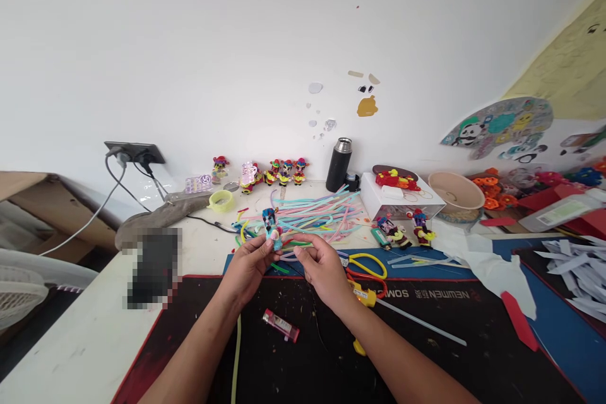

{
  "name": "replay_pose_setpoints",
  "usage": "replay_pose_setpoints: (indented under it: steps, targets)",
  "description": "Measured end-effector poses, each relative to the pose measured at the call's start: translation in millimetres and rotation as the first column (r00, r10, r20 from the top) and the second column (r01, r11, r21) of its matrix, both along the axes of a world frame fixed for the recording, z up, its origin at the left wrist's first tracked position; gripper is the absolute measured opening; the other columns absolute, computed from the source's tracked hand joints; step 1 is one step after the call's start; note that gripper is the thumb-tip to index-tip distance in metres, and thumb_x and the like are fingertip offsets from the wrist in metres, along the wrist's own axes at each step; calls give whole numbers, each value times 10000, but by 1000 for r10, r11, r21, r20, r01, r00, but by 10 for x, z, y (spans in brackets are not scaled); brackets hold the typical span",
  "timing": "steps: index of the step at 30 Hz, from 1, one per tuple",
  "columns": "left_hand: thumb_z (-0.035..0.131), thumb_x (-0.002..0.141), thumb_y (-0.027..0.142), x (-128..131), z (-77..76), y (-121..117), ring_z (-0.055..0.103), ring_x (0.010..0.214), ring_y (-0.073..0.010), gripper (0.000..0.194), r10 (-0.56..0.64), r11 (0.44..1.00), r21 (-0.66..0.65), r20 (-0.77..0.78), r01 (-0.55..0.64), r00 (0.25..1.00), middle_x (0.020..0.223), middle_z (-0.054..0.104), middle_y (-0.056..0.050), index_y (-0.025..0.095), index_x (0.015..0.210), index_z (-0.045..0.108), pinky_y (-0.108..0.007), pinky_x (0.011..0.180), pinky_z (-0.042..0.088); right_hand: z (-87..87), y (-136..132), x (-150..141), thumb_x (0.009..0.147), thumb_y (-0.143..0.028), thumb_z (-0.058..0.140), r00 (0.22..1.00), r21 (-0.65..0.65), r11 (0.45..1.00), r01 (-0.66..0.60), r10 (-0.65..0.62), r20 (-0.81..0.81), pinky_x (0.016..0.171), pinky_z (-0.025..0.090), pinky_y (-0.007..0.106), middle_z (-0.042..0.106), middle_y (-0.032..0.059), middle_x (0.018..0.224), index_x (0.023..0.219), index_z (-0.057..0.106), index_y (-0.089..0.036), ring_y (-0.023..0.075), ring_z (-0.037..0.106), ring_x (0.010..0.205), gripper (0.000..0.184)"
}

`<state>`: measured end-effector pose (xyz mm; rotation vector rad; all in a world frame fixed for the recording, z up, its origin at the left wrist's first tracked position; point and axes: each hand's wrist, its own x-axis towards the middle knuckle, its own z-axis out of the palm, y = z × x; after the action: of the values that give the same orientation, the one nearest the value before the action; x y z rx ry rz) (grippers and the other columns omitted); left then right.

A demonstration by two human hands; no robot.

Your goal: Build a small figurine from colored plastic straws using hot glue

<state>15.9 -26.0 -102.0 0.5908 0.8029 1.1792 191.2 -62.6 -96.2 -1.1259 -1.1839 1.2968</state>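
My left hand (249, 268) pinches a small pipe-cleaner figure (270, 221) upright, with a dark and red head and a light blue lower part. Close by on its right, my right hand (322, 265) has thumb and forefinger pressed together; whatever lies between them is too small or hidden to name. Under my right forearm rests a yellow glue gun (363, 295), a pale glue stick (421, 322) reaching out to its right. A pinkish-red lighter (281, 326) lies on the black mat (199, 341) below my hands.
Loose coloured pipe cleaners (317, 208) spread behind my hands. Several finished figures (286, 172) stand along the wall, near a black thermos (339, 165). A white box (402, 202) and a beige bowl (457, 192) are at right; a yellow tape roll (221, 201) is at left.
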Motion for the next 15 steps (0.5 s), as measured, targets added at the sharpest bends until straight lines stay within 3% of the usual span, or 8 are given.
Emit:
replay_pose_setpoints:
  steps: [15]
  targets:
    - [1021,580,323,20,-31,-16,682,690,-138,379,-62,998,17,-42,62,997,895,804,-97,126,844,834,-221,640,564,28,0,-10,941,-531,685,1000,-1,1000,-25,25,14,454,289,236,444,-86,568,1331,663,-161,100,376,475,538]
